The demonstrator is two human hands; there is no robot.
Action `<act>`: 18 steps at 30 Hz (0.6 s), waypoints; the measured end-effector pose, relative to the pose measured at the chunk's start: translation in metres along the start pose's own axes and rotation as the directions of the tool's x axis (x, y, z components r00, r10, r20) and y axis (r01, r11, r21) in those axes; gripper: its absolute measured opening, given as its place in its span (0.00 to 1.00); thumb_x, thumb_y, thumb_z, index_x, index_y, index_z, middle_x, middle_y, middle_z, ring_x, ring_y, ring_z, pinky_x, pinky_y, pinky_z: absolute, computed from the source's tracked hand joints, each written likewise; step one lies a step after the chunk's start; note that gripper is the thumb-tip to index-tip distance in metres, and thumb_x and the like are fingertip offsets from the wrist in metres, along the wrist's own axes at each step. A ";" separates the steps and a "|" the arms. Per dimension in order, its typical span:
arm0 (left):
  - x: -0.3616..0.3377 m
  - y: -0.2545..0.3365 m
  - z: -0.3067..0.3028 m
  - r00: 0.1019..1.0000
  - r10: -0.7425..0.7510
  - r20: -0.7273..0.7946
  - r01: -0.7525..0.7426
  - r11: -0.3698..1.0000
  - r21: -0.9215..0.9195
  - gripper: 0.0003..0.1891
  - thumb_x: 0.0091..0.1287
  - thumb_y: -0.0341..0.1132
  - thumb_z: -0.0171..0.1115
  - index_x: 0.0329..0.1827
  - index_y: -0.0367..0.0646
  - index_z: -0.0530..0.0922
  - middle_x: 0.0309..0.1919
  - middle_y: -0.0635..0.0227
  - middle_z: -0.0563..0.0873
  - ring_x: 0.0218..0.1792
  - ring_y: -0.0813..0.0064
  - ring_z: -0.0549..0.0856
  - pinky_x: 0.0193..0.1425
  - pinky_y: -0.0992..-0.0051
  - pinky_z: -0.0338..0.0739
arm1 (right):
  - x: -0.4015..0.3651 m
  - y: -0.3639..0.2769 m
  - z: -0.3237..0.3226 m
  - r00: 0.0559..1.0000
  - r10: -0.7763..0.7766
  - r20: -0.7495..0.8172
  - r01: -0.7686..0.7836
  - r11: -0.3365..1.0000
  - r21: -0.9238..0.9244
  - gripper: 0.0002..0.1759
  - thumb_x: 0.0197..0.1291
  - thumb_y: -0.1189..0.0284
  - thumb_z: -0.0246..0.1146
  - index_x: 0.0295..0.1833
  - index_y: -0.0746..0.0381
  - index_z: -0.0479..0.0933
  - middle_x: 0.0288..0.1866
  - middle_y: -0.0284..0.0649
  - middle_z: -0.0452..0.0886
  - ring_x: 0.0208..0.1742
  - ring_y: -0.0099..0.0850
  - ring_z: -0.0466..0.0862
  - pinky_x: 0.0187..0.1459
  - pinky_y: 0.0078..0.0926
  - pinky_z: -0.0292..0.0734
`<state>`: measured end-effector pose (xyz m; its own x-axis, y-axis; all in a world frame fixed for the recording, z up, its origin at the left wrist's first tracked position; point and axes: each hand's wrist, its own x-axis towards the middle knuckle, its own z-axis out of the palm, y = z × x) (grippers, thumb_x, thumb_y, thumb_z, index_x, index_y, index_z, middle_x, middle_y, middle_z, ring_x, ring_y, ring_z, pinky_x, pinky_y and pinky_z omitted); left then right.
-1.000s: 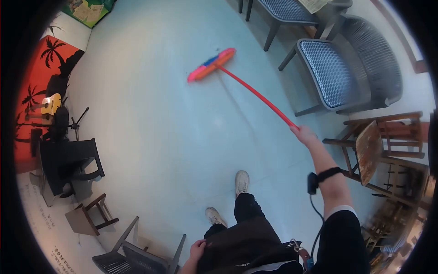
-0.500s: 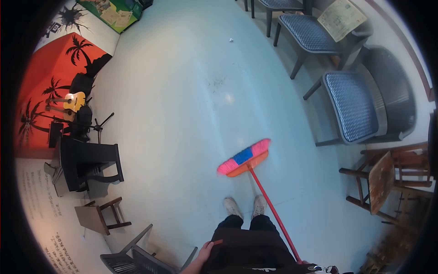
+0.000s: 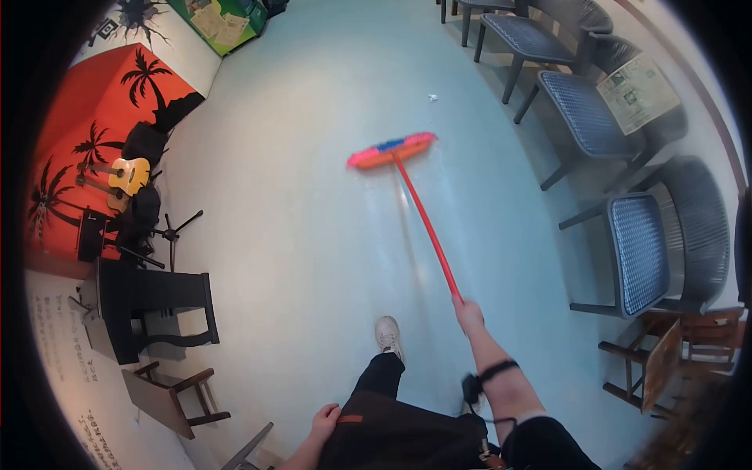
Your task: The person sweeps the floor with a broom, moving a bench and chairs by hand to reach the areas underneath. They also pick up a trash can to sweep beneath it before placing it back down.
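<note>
My right hand (image 3: 470, 316), arm stretched forward, is closed around the red handle of a broom (image 3: 427, 223). The broom's head, with pink and blue bristles and an orange base, lies on the floor well ahead of me. A dark bag (image 3: 392, 439) with a small brown tag hangs across my front. At its left edge, my left hand (image 3: 325, 421) has its fingers curled against the cloth. Beyond the broom head a small white scrap (image 3: 432, 98) lies on the pale floor.
Grey woven chairs (image 3: 638, 251) line the right wall, one with a newspaper (image 3: 638, 94) on it. Wooden chairs (image 3: 662, 364) stand nearer me. To the left are a black piano (image 3: 157, 301), a wooden stool (image 3: 168, 399), guitars (image 3: 129, 176) and a black stand (image 3: 172, 233).
The broom head has moved forward, away from my feet. My right hand has come into view, extended on the handle. One foot has stepped forward, and the dark patch of dirt no longer shows.
</note>
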<state>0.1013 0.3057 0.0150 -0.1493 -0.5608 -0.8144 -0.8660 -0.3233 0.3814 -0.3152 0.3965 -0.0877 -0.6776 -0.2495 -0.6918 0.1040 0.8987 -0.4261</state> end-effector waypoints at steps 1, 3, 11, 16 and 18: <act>0.007 -0.001 -0.014 1.000 0.023 -0.014 -0.023 0.999 -0.025 0.20 0.56 0.45 0.53 0.43 0.39 0.75 0.38 0.60 0.80 0.41 0.70 0.78 0.47 0.75 0.69 | 0.033 -0.048 0.007 0.996 -0.040 -0.078 0.040 0.999 -0.001 0.31 0.52 0.46 0.45 0.33 0.66 0.75 0.28 0.54 0.76 0.33 0.47 0.77 0.36 0.40 0.69; 0.012 0.000 -0.037 0.999 -0.019 0.044 0.015 0.996 0.088 0.18 0.56 0.44 0.54 0.42 0.39 0.76 0.37 0.61 0.80 0.40 0.71 0.78 0.46 0.76 0.70 | 0.038 -0.088 0.019 0.996 -0.013 -0.088 0.016 0.999 0.029 0.31 0.51 0.46 0.46 0.31 0.66 0.75 0.29 0.54 0.76 0.34 0.48 0.76 0.37 0.41 0.69; 0.056 0.050 -0.056 0.964 -0.151 0.217 0.194 0.962 -0.190 0.14 0.53 0.40 0.55 0.38 0.42 0.78 0.28 0.67 0.80 0.34 0.78 0.79 0.33 0.79 0.73 | -0.183 0.147 -0.010 0.979 0.159 -0.126 -0.136 0.976 0.173 0.22 0.52 0.55 0.55 0.19 0.64 0.71 0.10 0.31 0.67 0.14 0.21 0.67 0.17 0.22 0.62; 0.081 0.036 -0.046 0.976 -0.033 0.213 0.004 0.991 0.136 0.14 0.53 0.41 0.55 0.37 0.41 0.78 0.30 0.64 0.81 0.35 0.72 0.80 0.40 0.76 0.72 | -0.337 0.287 -0.042 0.969 0.200 0.144 -0.195 0.980 -0.046 0.18 0.50 0.59 0.58 0.40 0.61 0.72 0.27 0.41 0.76 0.28 0.31 0.76 0.31 0.27 0.72; 0.070 0.065 -0.047 0.970 -0.056 0.238 0.005 0.978 0.207 0.14 0.53 0.41 0.54 0.36 0.41 0.79 0.32 0.62 0.81 0.36 0.70 0.80 0.43 0.75 0.72 | -0.314 0.306 -0.044 0.906 0.358 0.226 -0.400 0.899 0.179 0.16 0.49 0.62 0.59 0.41 0.60 0.71 0.26 0.37 0.74 0.27 0.30 0.75 0.29 0.26 0.71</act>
<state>0.0570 0.2097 0.0034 -0.2103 -0.3443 -0.9150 -0.9469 -0.1610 0.2782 -0.1027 0.7653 0.0245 -0.4123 0.0138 -0.9110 0.4946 0.8431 -0.2111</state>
